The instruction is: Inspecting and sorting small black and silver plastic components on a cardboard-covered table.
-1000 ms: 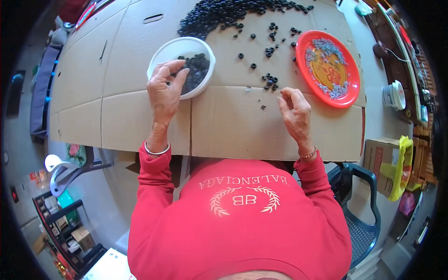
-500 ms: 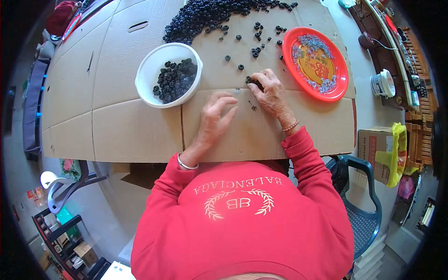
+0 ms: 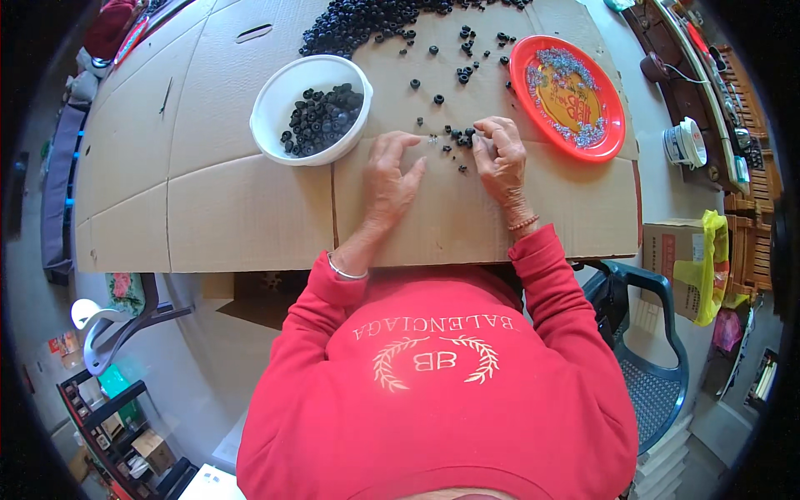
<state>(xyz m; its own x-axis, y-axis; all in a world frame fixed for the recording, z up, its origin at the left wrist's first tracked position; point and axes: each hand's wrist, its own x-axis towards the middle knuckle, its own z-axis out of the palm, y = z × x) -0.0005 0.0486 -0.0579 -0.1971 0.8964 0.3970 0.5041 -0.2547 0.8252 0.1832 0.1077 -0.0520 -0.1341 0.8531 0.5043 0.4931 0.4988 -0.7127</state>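
While the person leans over a table covered in flattened cardboard (image 3: 250,217), both bare hands rest on it close together, to the right of a white bowl (image 3: 275,100) that serves as the landmark. The bowl holds a heap of small black rings (image 3: 323,118) gathered toward its right side. The left hand (image 3: 392,179) lies just right of the bowl and a little nearer the person, palm down, fingers spread and bent at the tips, pressing on the cardboard; it grips nothing that can be seen. Farther right of the bowl, the right hand (image 3: 502,158) has its fingers curled in a narrow pinch at a small cluster of loose black rings (image 3: 458,135); whether a ring is actually held between the fingertips cannot be told, since the fingers hide the spot. A few tiny rings lie scattered on the cardboard between the two hands. Beyond the bowl, toward the far edge of the table, a big pile of black rings (image 3: 367,21) spreads out, with stray ones trailing down toward the hands. Well to the right of the bowl, past the right hand, sits a red plate (image 3: 612,137) with small pale bits strewn across it. The person wears a red sweatshirt (image 3: 433,392), and each wrist carries a thin bracelet.
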